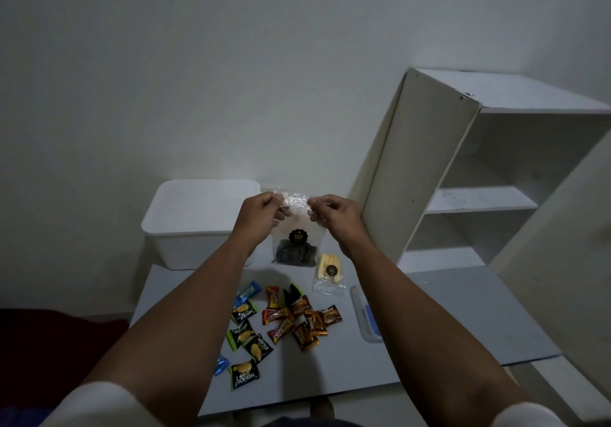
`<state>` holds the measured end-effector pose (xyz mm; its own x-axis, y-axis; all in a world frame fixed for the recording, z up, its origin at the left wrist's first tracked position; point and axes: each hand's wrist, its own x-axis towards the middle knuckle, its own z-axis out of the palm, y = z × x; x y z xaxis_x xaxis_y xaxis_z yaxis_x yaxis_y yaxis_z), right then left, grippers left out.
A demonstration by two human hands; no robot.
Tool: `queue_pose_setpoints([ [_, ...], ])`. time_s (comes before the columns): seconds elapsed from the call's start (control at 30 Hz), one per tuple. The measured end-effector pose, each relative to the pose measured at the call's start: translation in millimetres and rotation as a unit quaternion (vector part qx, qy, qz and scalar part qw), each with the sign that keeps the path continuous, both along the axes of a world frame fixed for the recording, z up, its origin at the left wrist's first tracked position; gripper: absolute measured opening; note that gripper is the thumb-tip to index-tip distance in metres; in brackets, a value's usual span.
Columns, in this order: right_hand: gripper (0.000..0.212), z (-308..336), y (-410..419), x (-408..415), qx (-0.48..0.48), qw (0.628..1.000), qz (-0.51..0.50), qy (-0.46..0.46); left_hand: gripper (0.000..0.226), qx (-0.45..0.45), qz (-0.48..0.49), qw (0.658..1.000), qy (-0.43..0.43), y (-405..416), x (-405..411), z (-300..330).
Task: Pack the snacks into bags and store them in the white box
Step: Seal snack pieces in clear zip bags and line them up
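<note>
At the left of the frame's middle band a white box (198, 224) sits at the far left corner of the grey table (446, 314), its top facing up. In the lower left of the table lie green-and-black Nextar snack packets (246, 340) with two blue packets (248, 292) among them. The left hand (258, 213) is raised above the table, fingers curled, pinching the left top edge of a clear plastic bag (296, 228). The bag hangs upright between both hands, with dark round snacks at its bottom and a black sticker on its front. The right hand (334, 216) pinches the right top edge. Below, brown and red snack packets (304, 319) lie scattered. Right of them a second clear bag (329, 272) holding yellow sticks lies flat, near a clear plastic lid (365, 315). A white shelf unit (463, 168) fills the right side.
</note>
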<state>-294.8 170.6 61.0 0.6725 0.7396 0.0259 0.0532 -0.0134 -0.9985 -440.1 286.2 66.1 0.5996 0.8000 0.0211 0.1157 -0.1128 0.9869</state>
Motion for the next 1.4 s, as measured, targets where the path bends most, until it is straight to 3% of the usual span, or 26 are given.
queue_pose_setpoints([
  [0.1, 0.023, 2, -4, -1, -0.014, 0.999, 0.041, 0.031, 0.03, -0.004, 0.014, 1.0, 0.011, 6, -1, -1],
  [0.2, 0.023, 1, -4, -3, -0.013, 0.999, 0.044, -0.013, 0.029, 0.0, 0.025, 0.999, 0.034, 8, -2, -7],
  [0.3, 0.025, 0, -1, -8, -0.011, 0.999, 0.038, -0.01, 0.012, 0.038, 0.115, 0.992, 0.038, 1, 1, -11],
  [0.4, 0.027, 1, 1, -10, -0.003, 0.999, 0.038, -0.009, 0.029, 0.02, 0.195, 0.979, 0.051, -7, 2, -10],
  [0.53, 0.026, 1, 5, -21, -0.001, 0.995, 0.079, -0.055, 0.038, -0.158, 0.08, 0.983, -0.044, -14, 10, -9],
  [0.6, 0.025, 0, 8, -28, 0.006, 0.994, 0.091, -0.067, 0.042, -0.18, 0.059, 0.979, -0.071, -15, 11, -6],
  [0.77, 0.032, 6, 10, -32, 0.007, 0.996, 0.088, -0.028, 0.029, -0.134, 0.054, 0.988, -0.052, -13, 8, 1],
  [0.87, 0.02, 8, 12, -30, 0.004, 0.996, 0.079, -0.031, 0.025, -0.115, 0.033, 0.992, -0.043, -12, 7, 4],
  [1.23, 0.013, 14, 8, -22, -0.037, 0.996, 0.061, -0.051, 0.033, 0.034, -0.104, 0.991, 0.076, -5, 0, -3],
  [1.4, 0.016, 9, 3, -19, -0.04, 0.995, 0.067, -0.063, 0.038, 0.048, -0.104, 0.99, 0.079, -9, 4, -7],
])
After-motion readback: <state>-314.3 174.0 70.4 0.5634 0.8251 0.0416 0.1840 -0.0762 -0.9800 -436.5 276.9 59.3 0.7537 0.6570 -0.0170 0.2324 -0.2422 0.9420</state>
